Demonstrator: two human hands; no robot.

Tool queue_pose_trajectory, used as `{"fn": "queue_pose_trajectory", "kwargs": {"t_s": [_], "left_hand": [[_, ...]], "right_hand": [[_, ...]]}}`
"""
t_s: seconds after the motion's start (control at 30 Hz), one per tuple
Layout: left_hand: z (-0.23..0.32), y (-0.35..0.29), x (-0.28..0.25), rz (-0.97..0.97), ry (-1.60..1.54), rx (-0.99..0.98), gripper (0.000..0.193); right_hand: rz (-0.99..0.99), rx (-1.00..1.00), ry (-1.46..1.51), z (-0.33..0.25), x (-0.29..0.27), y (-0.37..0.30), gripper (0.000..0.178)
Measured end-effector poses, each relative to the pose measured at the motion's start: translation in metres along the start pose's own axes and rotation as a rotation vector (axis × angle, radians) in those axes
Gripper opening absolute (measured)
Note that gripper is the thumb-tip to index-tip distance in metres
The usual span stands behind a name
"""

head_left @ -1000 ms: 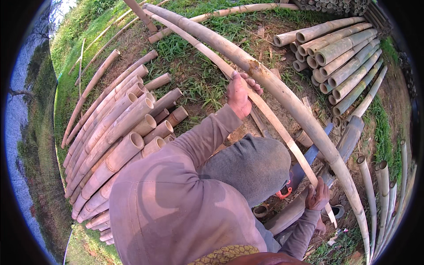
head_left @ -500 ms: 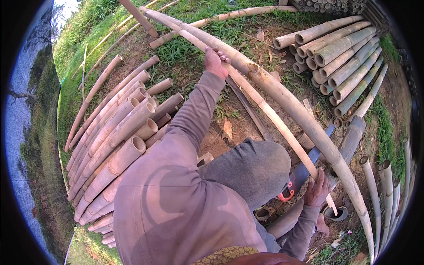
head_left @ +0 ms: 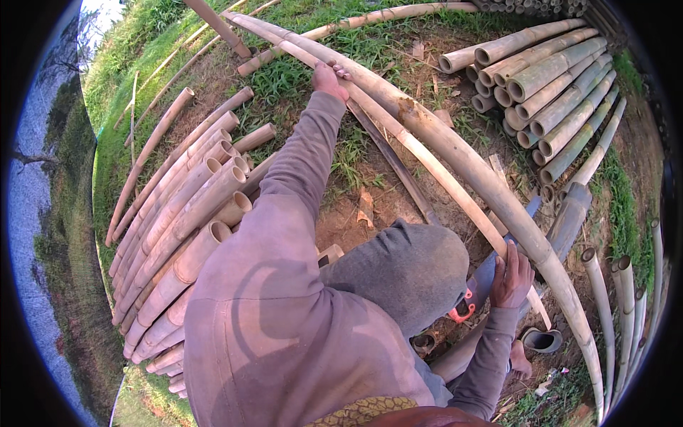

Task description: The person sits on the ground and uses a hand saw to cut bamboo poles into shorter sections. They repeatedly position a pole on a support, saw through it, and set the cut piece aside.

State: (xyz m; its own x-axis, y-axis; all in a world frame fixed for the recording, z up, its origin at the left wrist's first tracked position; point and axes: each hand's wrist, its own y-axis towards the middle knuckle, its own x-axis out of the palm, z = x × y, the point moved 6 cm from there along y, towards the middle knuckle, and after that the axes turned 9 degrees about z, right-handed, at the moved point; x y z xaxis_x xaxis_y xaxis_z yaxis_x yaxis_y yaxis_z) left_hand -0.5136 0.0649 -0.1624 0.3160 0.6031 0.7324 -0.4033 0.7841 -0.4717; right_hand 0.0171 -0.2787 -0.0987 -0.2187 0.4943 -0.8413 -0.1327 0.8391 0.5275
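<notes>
A long, pale split bamboo strip (head_left: 420, 153) slants across the view from upper left to lower right. Its upper part is in my left hand (head_left: 330, 80), fingers closed round it, arm stretched out. Lower down, my right hand (head_left: 511, 281) bends its fingers over the strip close to its pointed end; the hand partly hides the strip there. Right alongside runs a thick whole bamboo pole (head_left: 462, 153), which meets the strip near the top. Beside my right wrist is a red-orange handle (head_left: 462, 307), next to a long blue piece (head_left: 485, 274).
Cut bamboo poles lie piled at left (head_left: 188, 263) and a stack of bamboo tubes (head_left: 541, 92) is at upper right. A dark narrow slat (head_left: 395, 164) lies on the soil past my bent knee (head_left: 405, 274). More poles (head_left: 601, 292) stand at the right edge. A bare foot (head_left: 521, 361) shows below.
My left hand has shifted slightly up and to the left with the strip. My right hand sits slightly higher, and the strip's lower end has moved up a little.
</notes>
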Motion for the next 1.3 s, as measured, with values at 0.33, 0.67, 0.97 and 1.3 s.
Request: {"fn": "queue_pose_trajectory", "kwargs": {"t_s": [0.33,0.67,0.97,1.3], "left_hand": [[0.002,0.062,0.003,-0.261,0.167,-0.014,0.033],[-0.183,-0.234,0.069,-1.291,1.343,1.222,0.043],[-0.308,-0.326,0.053,-1.841,1.744,1.346,0.091],[-0.327,-0.333,0.049,-1.833,1.822,1.419,0.107]], "right_hand": [[0.049,0.021,0.037,0.009,-0.005,0.027,0.048],[0.003,0.272,-0.032,0.08,0.029,0.055,0.036],[-0.105,0.422,0.043,0.081,0.053,0.045,0.038],[-0.331,0.85,-0.002,-0.009,0.066,-0.186,0.046]]}}
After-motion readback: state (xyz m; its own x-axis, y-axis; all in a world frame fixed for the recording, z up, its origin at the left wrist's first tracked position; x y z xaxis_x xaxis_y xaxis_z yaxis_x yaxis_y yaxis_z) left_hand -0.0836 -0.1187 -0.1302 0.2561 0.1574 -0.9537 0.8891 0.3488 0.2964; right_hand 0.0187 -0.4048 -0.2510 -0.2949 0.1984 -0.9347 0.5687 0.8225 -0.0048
